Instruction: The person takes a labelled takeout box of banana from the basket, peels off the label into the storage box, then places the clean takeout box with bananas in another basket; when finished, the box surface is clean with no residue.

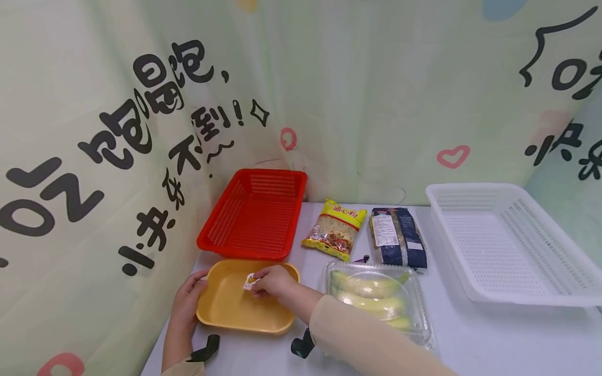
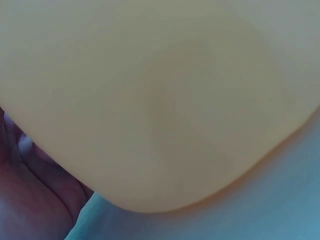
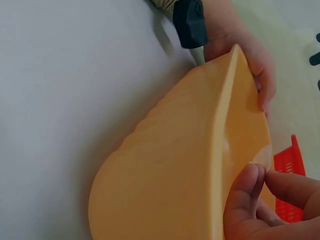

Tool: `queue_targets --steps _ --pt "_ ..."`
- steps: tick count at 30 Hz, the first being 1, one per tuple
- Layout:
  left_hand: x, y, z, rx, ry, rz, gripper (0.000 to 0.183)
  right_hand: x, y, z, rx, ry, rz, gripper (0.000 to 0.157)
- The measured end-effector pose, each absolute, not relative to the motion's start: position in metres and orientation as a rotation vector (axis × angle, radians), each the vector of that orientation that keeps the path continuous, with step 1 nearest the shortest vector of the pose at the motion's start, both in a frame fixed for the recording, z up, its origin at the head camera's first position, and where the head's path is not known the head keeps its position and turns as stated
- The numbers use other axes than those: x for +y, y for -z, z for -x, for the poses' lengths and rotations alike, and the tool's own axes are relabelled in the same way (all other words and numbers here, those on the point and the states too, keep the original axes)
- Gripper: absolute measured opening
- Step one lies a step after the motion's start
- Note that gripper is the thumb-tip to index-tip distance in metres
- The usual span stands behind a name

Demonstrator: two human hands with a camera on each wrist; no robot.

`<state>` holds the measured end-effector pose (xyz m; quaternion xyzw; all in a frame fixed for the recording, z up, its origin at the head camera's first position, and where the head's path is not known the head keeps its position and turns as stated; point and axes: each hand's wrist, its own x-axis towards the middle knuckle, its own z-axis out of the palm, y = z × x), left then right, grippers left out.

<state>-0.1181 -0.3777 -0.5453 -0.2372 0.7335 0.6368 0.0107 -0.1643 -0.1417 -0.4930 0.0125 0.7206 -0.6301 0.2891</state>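
Note:
A shallow yellow plastic basin (image 1: 235, 310) is tilted up off the table in front of me, its inside facing the head camera. My left hand (image 1: 185, 303) grips it by the left rim; the basin's wall fills most of the left wrist view, with part of the palm (image 2: 35, 190) at its edge. Over the basin's inside, my right hand (image 1: 278, 284) pinches a small white card or sticker (image 1: 250, 282) with a printed picture. Thumb and forefinger hold its edge in the right wrist view, where the piece (image 3: 262, 155) lies close against the basin's inner side.
Behind the basin stands a red basket (image 1: 263, 219). A yellow-ended pasta bag (image 1: 335, 230) and a dark blue packet (image 1: 398, 237) lie to its right. Nearer, a clear box of bananas (image 1: 376, 292) sits partly under the right forearm. A white basket (image 1: 512, 245) is far right.

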Motion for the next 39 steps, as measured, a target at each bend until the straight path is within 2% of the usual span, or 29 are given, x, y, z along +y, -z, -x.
queue_targets --steps 18,39 --pt "-0.376 0.544 0.12 2.298 -1.989 0.718 0.038 -0.152 0.505 0.159 2.019 1.572 -0.066 0.014" --pt "-0.376 0.542 0.117 2.315 -1.945 0.734 0.039 -0.155 0.508 0.16 2.02 1.488 -0.118 0.016"
